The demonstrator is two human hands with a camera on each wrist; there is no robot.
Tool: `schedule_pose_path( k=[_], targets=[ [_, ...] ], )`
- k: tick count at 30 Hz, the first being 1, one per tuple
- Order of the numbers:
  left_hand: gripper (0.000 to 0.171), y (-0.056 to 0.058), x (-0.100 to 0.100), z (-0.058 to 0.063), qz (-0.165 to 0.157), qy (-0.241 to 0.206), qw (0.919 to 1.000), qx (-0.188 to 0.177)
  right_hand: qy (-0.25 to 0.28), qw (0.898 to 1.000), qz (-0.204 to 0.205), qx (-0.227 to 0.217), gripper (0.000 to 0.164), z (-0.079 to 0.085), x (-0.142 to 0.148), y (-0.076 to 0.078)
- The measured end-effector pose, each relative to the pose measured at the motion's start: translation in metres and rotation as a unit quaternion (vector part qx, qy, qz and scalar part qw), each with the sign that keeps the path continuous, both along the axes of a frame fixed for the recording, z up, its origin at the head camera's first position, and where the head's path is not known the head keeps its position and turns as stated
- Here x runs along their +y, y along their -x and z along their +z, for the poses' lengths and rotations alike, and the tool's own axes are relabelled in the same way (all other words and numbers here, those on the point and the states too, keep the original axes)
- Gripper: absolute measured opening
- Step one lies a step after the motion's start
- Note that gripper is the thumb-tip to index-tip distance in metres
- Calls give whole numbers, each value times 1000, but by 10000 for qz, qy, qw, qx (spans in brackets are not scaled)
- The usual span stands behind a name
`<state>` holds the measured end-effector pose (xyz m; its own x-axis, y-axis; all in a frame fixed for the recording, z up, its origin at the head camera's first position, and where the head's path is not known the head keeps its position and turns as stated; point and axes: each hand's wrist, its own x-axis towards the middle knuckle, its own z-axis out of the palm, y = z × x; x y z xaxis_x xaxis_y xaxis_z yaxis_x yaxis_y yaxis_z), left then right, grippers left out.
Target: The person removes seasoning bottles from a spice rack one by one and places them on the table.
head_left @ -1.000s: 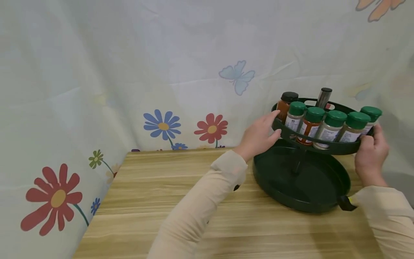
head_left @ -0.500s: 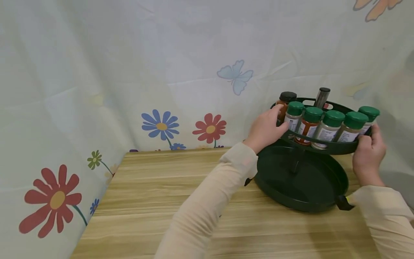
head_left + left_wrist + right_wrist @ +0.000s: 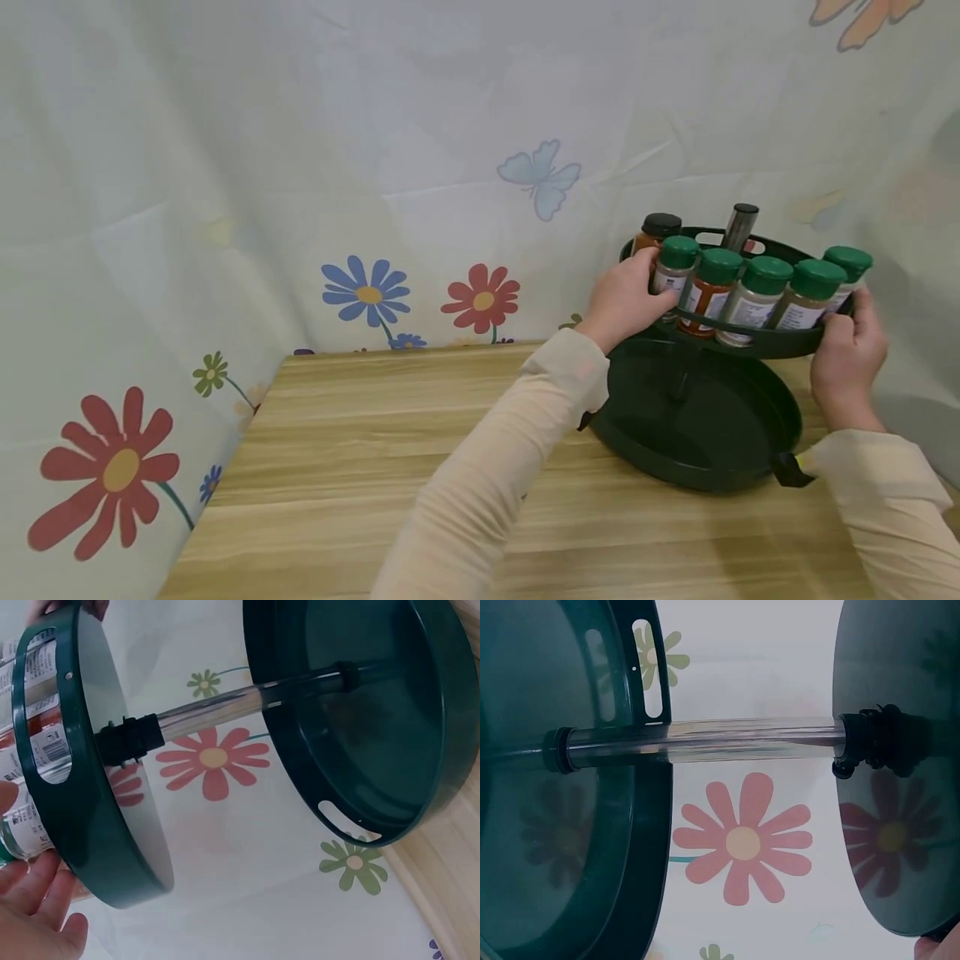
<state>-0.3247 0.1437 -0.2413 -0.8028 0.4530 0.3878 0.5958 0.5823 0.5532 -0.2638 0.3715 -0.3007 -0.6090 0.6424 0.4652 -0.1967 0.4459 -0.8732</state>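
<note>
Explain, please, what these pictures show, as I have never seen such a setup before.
There is no machine here: a person works bare-handed. The wide picture comes from a camera on the person's head; the other two come from one on each wrist, so the scene looks sideways there. On the wooden table stands a lower tray; a pole joins it to an upper tray, which carries five green-lidded jars and a black-lidded jar. The left hand has its thumb and fingers around the leftmost green-lidded jar, and the right hand grips the upper tray's right edge.
</note>
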Motion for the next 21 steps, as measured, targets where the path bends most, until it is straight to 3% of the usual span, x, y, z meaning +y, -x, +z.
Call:
schedule_pose_path(
  k=[10, 21],
  targets=[
    [48, 2, 8, -2, 81, -261, 9994, -210, 181, 9998, 25, -98, 50, 0, -2, -2],
    [44, -1, 15, 0, 508, 116, 9986, -113, 104, 9999, -37, -57, 49, -2, -1, 0]
  ],
)
